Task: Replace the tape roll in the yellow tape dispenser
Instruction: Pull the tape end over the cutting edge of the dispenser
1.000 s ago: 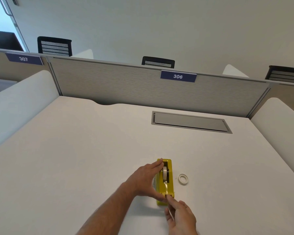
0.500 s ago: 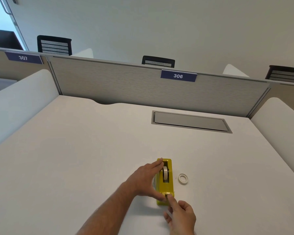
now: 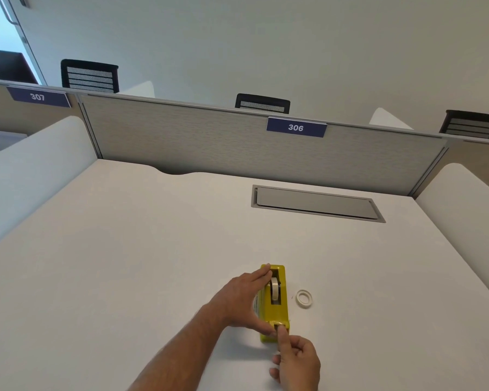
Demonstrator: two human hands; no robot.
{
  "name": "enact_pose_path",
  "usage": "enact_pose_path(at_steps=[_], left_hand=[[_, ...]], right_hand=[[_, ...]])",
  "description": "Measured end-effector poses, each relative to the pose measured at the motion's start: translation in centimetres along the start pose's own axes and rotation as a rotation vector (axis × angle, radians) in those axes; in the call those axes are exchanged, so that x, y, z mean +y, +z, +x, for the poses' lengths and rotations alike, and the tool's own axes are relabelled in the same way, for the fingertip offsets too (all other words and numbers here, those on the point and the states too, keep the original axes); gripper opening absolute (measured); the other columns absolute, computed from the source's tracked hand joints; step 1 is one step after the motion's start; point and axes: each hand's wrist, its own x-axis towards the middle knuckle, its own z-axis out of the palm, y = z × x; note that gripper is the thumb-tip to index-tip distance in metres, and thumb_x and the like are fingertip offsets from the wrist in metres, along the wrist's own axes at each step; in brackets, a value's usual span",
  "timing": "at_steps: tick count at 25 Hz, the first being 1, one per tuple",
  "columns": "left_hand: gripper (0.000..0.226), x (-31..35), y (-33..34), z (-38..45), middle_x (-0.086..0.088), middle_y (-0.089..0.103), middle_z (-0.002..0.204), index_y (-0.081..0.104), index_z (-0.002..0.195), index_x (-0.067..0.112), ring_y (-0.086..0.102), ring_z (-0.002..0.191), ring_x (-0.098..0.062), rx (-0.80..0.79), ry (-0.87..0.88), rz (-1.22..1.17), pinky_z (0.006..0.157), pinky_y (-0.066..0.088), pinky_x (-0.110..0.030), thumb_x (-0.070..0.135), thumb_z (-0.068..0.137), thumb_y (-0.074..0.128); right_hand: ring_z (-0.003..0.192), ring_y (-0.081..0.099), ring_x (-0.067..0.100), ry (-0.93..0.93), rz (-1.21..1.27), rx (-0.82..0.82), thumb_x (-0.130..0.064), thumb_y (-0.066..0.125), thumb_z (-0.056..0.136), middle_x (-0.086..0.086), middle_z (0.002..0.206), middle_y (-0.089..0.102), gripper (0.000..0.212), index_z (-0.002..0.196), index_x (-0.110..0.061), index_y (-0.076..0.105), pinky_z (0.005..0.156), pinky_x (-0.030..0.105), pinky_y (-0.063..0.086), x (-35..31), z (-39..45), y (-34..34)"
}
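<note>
The yellow tape dispenser [image 3: 275, 306] stands on the white surface [image 3: 124, 263], a tape roll [image 3: 274, 289] in its slot. The left hand [image 3: 242, 299] has its grip clamped along the dispenser's side; the right hand [image 3: 295, 362] presses a fingertip [image 3: 280, 331] on its near end, the other fingers curled in. A spare ring [image 3: 304, 298] lies just beside.

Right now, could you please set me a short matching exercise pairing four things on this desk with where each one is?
Things:
1. yellow tape dispenser
2. loose tape roll
3. left hand
4. right hand

Places:
A. flat on the desk, right of the dispenser
B. fingertip on the dispenser's near end
C. against the dispenser's left side
D. standing on the desk, a roll seated in it

Pairs: 1-D, 2-A, 3-C, 4-B
</note>
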Motion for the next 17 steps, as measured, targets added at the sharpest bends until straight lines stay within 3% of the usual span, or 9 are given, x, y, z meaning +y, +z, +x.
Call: enact_pose_path(at_steps=[6, 17], left_hand=[[0.13, -0.13, 0.08, 0.1, 0.019, 0.0, 0.164, 0.009, 0.155, 0.03, 0.019, 0.147, -0.011, 0.004, -0.01, -0.015, 0.115, 0.017, -0.027, 0.083, 0.054, 0.071], [0.13, 0.02, -0.26, -0.04, 0.019, -0.005, 0.164, 0.006, 0.156, 0.028, 0.013, 0.149, -0.009, -0.024, -0.004, -0.024, 0.119, 0.019, -0.031, 0.079, 0.058, 0.073]], right_hand=[[0.046, 0.06, 0.026, -0.086, -0.067, 0.007, -0.048, 0.066, 0.085, 0.015, 0.061, 0.066, 0.039, 0.078, -0.011, 0.057, 0.032, 0.021, 0.042, 0.09, -0.37, 0.03], [0.058, 0.065, 0.027, -0.073, -0.072, -0.006, -0.046, 0.075, 0.078, 0.007, 0.069, 0.068, 0.033, 0.082, -0.016, 0.061, 0.036, 0.026, 0.051, 0.46, 0.18, -0.39]])
